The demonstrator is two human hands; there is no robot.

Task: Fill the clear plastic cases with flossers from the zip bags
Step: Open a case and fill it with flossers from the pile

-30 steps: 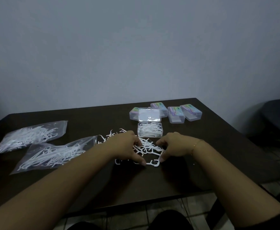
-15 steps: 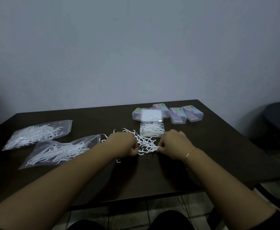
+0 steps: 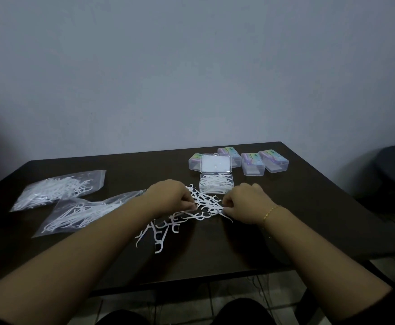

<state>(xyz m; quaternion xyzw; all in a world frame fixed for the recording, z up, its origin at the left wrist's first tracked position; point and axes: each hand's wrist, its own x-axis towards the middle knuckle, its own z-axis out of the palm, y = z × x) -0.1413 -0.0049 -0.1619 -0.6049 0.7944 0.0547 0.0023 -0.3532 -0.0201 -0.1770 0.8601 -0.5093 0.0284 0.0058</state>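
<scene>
Head view, nearest first: both forearms reach forward over the near edge of a dark table [image 3: 309,219]. A scatter of loose white flossers [image 3: 168,227] lies on the tabletop between the wrists, thinning out toward the near side and thickest between the two hands. Left hand [image 3: 168,198] is knuckles-up with fingers curled down into the pile, pinching flossers at its inner edge. Right hand [image 3: 245,201] is likewise curled, thumb and fingertips closed on flossers at the pile's right edge; a thin gold bracelet [image 3: 270,211] sits on that wrist. How many pieces each hand holds cannot be told.

Left of the left forearm, a zip bag [image 3: 81,215] of flossers lies flat, its mouth toward the pile. A second zip bag [image 3: 58,190] lies just beyond it, farther left.

Just beyond the pile stands an open clear case [image 3: 216,186], partly filled with flossers, its lid [image 3: 216,163] hinged back. Behind and right of it sit four closed cases [image 3: 273,160] with coloured labels, close together near the table's far edge. A grey wall [image 3: 191,66] rises behind.
</scene>
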